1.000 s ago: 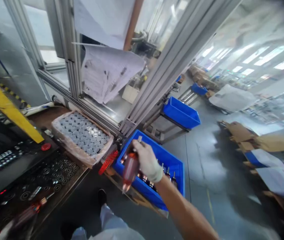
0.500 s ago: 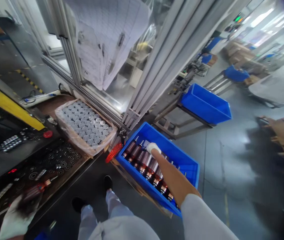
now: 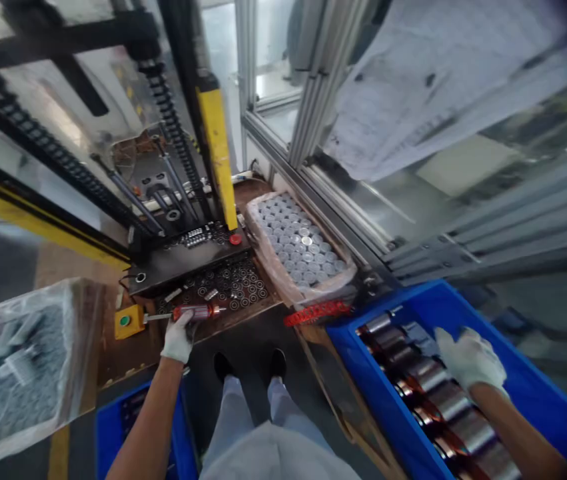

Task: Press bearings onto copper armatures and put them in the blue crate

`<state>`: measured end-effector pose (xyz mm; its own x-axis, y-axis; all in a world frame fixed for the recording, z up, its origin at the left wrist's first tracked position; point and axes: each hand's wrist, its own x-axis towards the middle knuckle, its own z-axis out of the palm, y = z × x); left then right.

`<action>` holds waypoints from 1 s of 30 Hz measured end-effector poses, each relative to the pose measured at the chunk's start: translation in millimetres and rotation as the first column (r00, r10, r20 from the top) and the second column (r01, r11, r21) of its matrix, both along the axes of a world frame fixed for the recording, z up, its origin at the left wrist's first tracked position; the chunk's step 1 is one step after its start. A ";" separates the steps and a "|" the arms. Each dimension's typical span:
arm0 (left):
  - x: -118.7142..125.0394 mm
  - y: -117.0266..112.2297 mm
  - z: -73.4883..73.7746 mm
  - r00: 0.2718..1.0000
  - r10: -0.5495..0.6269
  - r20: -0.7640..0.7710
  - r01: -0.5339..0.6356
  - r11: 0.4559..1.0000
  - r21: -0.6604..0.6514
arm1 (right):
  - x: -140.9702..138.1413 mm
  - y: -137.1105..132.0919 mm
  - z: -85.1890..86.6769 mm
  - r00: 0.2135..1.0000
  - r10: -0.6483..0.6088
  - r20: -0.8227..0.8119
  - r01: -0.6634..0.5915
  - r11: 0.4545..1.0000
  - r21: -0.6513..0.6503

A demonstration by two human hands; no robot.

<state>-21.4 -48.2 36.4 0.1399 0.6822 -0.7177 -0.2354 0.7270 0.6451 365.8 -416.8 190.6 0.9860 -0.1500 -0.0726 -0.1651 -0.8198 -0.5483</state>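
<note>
My left hand (image 3: 179, 337), in a white glove, is closed around a motor armature (image 3: 194, 312) with orange-red windings and a shaft pointing right. It holds it over the front of the bench. My right hand (image 3: 470, 360), also gloved, is inside a blue bin (image 3: 528, 387) at the lower right. Its fingers are curled at the shaft ends of a row of armatures (image 3: 426, 373); what lies within them is hidden. A grey piece (image 3: 420, 337), blurred, shows just left of that hand.
Small bearing-like rings (image 3: 248, 283) lie on the bench beneath a press with yellow guards (image 3: 217, 153). Beside them stands a lined box of grey cylinders (image 3: 303, 247). A coiled red hose (image 3: 318, 312) hangs between box and bin. Another lined box (image 3: 18, 367) and a blue crate (image 3: 113, 433) are at left.
The view has swung left, bringing the press and left box into sight. My left hand still holds the armature, now above the bench edge. My right hand remains in the bin by the armatures.
</note>
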 end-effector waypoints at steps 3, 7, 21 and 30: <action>4.1 10.2 3.1 0.988 -0.130 -0.086 0.147 0.959 0.241 | -45.0 55.8 -4.5 0.963 0.259 -0.071 -0.258 0.966 0.019; 25.3 16.1 10.7 0.854 -0.388 -0.348 0.507 0.769 0.388 | -160.6 192.6 -38.0 0.720 0.642 -0.266 -0.433 0.714 0.551; 40.2 175.8 40.8 0.070 -0.192 -0.979 0.952 0.307 0.008 | -250.6 337.1 -103.5 0.791 0.587 -0.171 -0.289 0.605 0.742; 48.9 182.8 30.6 0.168 -0.202 -0.965 0.952 0.288 0.106 | -248.8 317.5 -135.8 0.735 0.674 -0.074 -0.502 0.614 0.609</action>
<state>27.5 134.5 67.0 0.4884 0.8403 -0.2354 0.8179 -0.3468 0.4590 117.0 -99.2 54.8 0.7668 0.6024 -0.2216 0.0406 -0.3900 -0.9199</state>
